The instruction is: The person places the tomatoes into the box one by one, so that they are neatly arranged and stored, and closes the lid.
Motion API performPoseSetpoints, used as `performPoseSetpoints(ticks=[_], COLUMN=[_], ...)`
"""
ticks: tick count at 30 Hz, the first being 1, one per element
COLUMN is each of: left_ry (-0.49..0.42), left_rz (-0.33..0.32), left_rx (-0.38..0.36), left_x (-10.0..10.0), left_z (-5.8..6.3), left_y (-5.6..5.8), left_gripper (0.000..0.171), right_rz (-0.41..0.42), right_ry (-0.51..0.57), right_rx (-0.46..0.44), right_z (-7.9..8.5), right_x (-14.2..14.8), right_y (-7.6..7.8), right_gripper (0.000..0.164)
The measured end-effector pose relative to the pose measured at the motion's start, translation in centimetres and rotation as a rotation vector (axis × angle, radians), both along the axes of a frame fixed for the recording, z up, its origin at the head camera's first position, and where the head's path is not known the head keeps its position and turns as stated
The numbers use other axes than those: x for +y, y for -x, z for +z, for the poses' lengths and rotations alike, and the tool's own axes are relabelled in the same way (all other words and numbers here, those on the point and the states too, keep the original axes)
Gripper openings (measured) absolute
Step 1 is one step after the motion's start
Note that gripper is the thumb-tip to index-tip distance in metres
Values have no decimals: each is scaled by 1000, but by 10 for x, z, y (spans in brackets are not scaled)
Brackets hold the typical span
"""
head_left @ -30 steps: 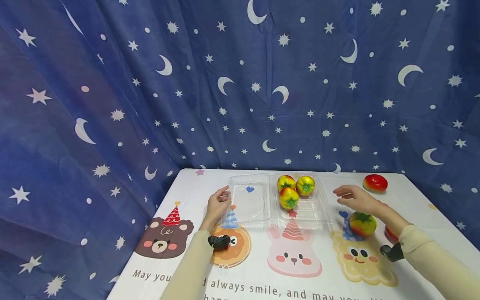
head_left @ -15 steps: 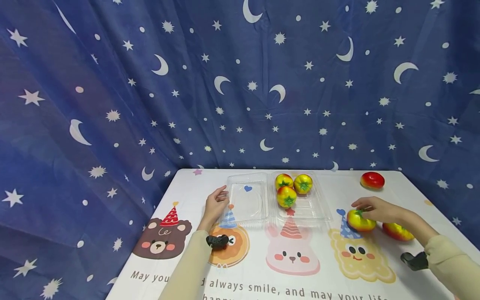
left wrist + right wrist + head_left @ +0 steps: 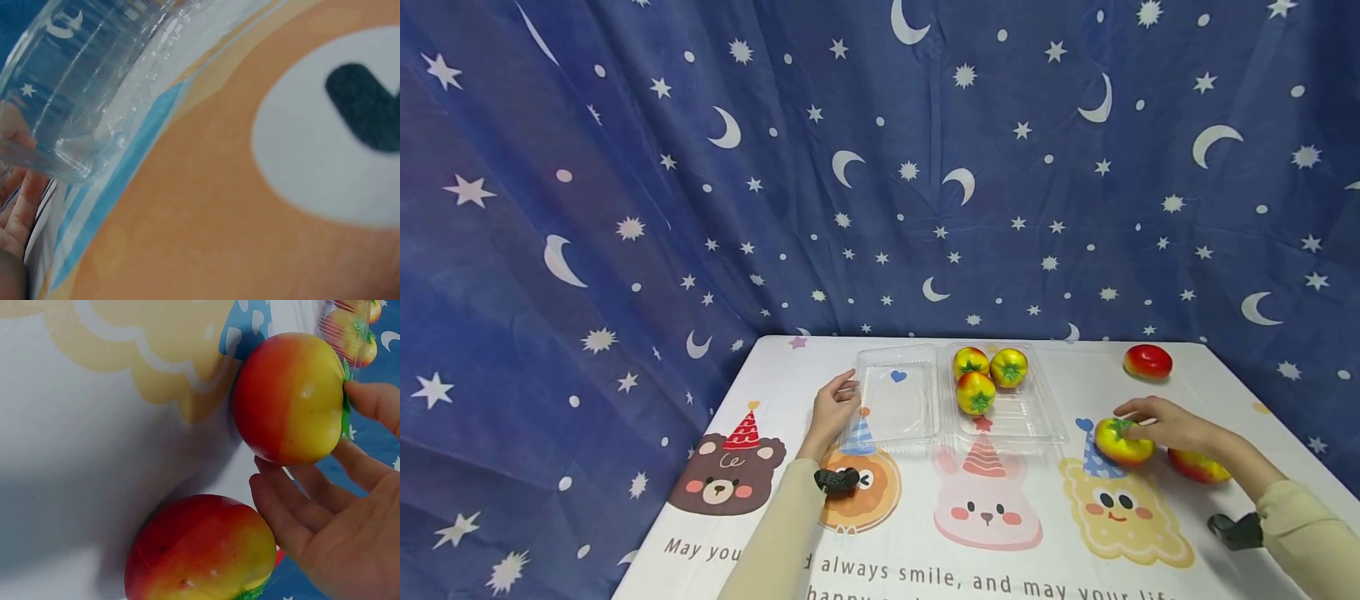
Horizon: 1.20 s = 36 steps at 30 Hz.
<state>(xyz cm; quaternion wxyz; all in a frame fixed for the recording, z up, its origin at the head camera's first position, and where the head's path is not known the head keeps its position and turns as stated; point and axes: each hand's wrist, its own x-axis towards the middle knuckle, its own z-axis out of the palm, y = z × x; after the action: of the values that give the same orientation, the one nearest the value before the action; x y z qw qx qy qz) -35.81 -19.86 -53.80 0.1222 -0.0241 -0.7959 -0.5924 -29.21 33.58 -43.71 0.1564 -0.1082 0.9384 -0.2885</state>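
My left hand [image 3: 835,408] rests its fingers against the left side of a hinged clear plastic box [image 3: 901,437]. In the left wrist view, the fingers [image 3: 24,206] show partly, beside and through the clear wall [image 3: 75,94]. On the right, my right hand [image 3: 1172,423] holds a yellow-and-red toy persimmon [image 3: 1120,446]; its thumb is on the green leafy top and its fingers are at the side of the persimmon [image 3: 290,400]. A second toy persimmon [image 3: 1198,467] lies close by, under the right forearm. Several more, such as one yellow persimmon [image 3: 976,394], sit in the box's right half.
A red toy fruit [image 3: 1147,362] lies at the back right of the table. The white tablecloth [image 3: 910,517] carries printed cartoon faces and lettering. A blue curtain [image 3: 880,167] with moons and stars hangs behind the table.
My right hand has moved right and toward the front, from beside the box to the nearer toy persimmon, and has taken hold of it. The left hand has stayed at the box.
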Motion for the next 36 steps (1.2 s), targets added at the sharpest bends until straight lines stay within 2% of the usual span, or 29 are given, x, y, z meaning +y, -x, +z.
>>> performPoseSetpoints(ticks=[10,20,27,36], left_ry=[-9,-1,2,-9], left_rz=[-2,0,1,0], left_rx=[9,10,33,3], left_x=[-1,-1,-2,-2], left_z=[-1,0,4,-1], left_y=[0,1,1,2], left_gripper=[54,54,54,54], right_rz=[-1,-23,-8,-2], right_ry=[-56,-46,10,110], right_rx=[-113,-144,-67,44], right_z=[1,2,7,6], right_x=[-7,-12,-19,-34], right_y=[-4,-1,8,18], right_gripper=[61,59,59,57])
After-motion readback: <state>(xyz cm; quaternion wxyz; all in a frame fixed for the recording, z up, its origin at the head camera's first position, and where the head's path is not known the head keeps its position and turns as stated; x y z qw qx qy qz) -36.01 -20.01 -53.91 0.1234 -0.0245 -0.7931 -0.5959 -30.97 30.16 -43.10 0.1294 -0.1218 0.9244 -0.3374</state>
